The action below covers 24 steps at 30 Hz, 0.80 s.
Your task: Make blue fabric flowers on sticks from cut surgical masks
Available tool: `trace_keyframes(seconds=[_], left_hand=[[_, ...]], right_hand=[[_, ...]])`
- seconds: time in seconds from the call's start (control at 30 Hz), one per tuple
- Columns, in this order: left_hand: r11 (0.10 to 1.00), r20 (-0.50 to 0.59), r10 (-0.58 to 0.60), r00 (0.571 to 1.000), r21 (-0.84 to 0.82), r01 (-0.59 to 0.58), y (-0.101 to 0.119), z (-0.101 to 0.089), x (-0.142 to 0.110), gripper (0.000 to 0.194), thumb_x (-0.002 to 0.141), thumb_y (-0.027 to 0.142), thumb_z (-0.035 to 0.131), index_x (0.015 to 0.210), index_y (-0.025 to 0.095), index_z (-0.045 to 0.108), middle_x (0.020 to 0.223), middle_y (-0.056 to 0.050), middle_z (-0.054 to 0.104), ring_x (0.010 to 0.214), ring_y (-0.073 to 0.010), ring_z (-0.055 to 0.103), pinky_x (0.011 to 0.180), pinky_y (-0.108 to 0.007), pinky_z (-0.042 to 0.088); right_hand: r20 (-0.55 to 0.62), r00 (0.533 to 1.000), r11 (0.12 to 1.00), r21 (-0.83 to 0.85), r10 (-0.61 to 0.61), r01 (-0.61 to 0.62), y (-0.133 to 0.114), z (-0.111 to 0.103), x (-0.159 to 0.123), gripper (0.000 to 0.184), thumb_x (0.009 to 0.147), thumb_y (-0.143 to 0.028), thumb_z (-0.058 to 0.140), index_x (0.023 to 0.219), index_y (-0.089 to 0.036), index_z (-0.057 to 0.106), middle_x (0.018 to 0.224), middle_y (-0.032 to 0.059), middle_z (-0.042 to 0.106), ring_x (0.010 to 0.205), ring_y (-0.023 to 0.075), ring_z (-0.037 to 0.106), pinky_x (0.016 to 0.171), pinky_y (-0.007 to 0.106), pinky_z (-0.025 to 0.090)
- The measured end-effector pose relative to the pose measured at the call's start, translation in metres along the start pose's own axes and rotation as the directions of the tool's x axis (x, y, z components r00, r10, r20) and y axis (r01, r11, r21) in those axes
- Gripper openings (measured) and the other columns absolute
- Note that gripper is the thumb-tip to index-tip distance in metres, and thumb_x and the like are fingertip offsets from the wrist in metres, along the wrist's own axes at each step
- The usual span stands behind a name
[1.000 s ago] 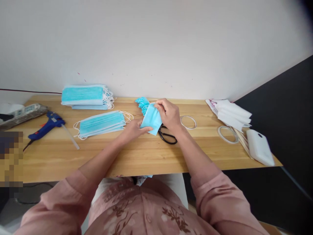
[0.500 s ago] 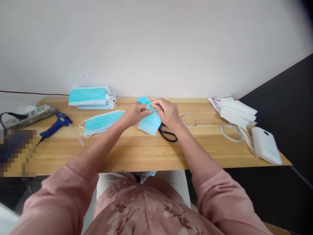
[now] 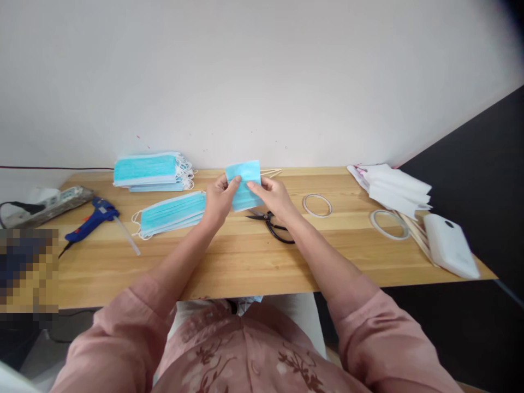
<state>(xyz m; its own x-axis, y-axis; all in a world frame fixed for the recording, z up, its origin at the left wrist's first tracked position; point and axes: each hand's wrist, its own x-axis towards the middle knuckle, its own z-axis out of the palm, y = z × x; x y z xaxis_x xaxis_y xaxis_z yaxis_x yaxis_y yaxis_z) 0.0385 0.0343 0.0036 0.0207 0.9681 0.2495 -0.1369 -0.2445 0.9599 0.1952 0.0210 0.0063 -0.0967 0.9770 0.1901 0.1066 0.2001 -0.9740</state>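
A light blue piece of face mask fabric (image 3: 245, 188) is stretched between my hands above the wooden table. My left hand (image 3: 221, 197) pinches its left side, thumb on top. On the opposite side, my right hand (image 3: 275, 197) grips it the same way; the fingers behind the fabric are hidden. Black-handled scissors (image 3: 278, 233) lie beneath my right wrist, their blades pointing left. Left of my left hand rest several blue face masks (image 3: 174, 214) with white ear loops, partly covered by that hand.
A stack of face masks (image 3: 145, 170) sits by the wall. A blue glue gun (image 3: 94, 219) and a power strip (image 3: 61, 202) are at left. Two tape rolls (image 3: 317, 206), white sheets (image 3: 397, 185) and a white box-like device (image 3: 450, 245) lie at right. Thin sticks (image 3: 272, 173) are behind my hands.
My hands have spread apart and turned the blue fabric, which now lies flat and raised between both thumbs. The scissors' blades have come into view. The camera view has shifted slightly.
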Motion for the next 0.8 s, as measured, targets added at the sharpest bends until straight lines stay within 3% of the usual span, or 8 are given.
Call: trace_keyframes(seconds=[0.2, 0.33, 0.47, 0.63, 0.73, 0.8], left_hand=[[0.985, -0.126, -0.09, 0.988, -0.159, 0.07, 0.003, -0.008, 0.0, 0.033, 0.074, 0.048, 0.076, 0.086, 0.018, 0.068, 0.076, -0.002, 0.069, 0.07, -0.0168, 0.062, 0.067, -0.028, 0.049], [0.989, -0.201, -0.044, 0.979, -0.147, 0.014, 0.003, -0.012, 0.004, 0.031, 0.075, 0.045, 0.075, 0.087, 0.017, 0.067, 0.074, -0.001, 0.067, 0.069, -0.0163, 0.06, 0.066, -0.027, 0.049], [0.997, -0.258, 0.067, 0.964, 0.047, -0.057, -0.002, -0.014, 0.006, 0.024, 0.081, 0.04, 0.07, 0.078, 0.018, 0.062, 0.07, 0.001, 0.06, 0.067, -0.0131, 0.053, 0.064, -0.024, 0.045], [0.988, -0.278, 0.128, 0.952, 0.12, -0.098, -0.004, -0.016, 0.009, 0.023, 0.086, 0.041, 0.066, 0.082, 0.019, 0.062, 0.073, 0.001, 0.059, 0.069, -0.0131, 0.053, 0.067, -0.024, 0.046], [0.995, -0.271, 0.087, 0.959, 0.063, -0.072, -0.004, -0.016, 0.01, 0.027, 0.084, 0.045, 0.068, 0.086, 0.019, 0.063, 0.075, 0.0, 0.061, 0.07, -0.0139, 0.054, 0.066, -0.024, 0.048], [0.999, -0.254, 0.053, 0.966, 0.012, -0.052, -0.004, -0.015, 0.01, 0.031, 0.082, 0.048, 0.071, 0.086, 0.019, 0.062, 0.074, 0.0, 0.061, 0.069, -0.0139, 0.055, 0.064, -0.024, 0.048]], right_hand=[[0.057, 0.998, 0.966, -0.257, -0.008, 0.023, 0.008, 0.007, -0.004, 0.03, 0.081, -0.047, 0.066, 0.071, -0.021, 0.057, 0.065, -0.0023, 0.059, 0.064, 0.0145, 0.053, 0.061, 0.026, 0.039], [0.085, 0.995, 0.89, -0.447, -0.055, 0.088, 0.0, 0.012, -0.008, 0.025, 0.084, -0.035, 0.065, 0.068, -0.02, 0.052, 0.065, -0.003, 0.057, 0.063, 0.0124, 0.049, 0.062, 0.025, 0.033], [0.168, 0.983, 0.719, -0.675, -0.069, 0.166, -0.014, 0.018, -0.014, 0.019, 0.092, -0.028, 0.06, 0.075, -0.019, 0.059, 0.074, -0.0001, 0.066, 0.067, 0.0137, 0.054, 0.062, 0.026, 0.031], [0.328, 0.943, 0.363, -0.887, 0.058, 0.286, -0.038, -0.003, -0.041, 0.017, 0.099, -0.022, 0.052, 0.103, -0.018, 0.067, 0.099, 0.0092, 0.076, 0.085, 0.0226, 0.067, 0.065, 0.03, 0.035], [0.218, 0.971, 0.279, -0.943, 0.101, 0.183, -0.037, -0.029, -0.067, 0.022, 0.099, -0.021, 0.053, 0.116, -0.018, 0.065, 0.108, 0.0117, 0.075, 0.095, 0.0269, 0.07, 0.073, 0.032, 0.044], [0.185, 0.979, 0.292, -0.944, 0.087, 0.152, -0.027, -0.044, -0.085, 0.03, 0.097, -0.021, 0.056, 0.126, -0.018, 0.062, 0.119, 0.0139, 0.073, 0.106, 0.0294, 0.068, 0.083, 0.036, 0.049]])
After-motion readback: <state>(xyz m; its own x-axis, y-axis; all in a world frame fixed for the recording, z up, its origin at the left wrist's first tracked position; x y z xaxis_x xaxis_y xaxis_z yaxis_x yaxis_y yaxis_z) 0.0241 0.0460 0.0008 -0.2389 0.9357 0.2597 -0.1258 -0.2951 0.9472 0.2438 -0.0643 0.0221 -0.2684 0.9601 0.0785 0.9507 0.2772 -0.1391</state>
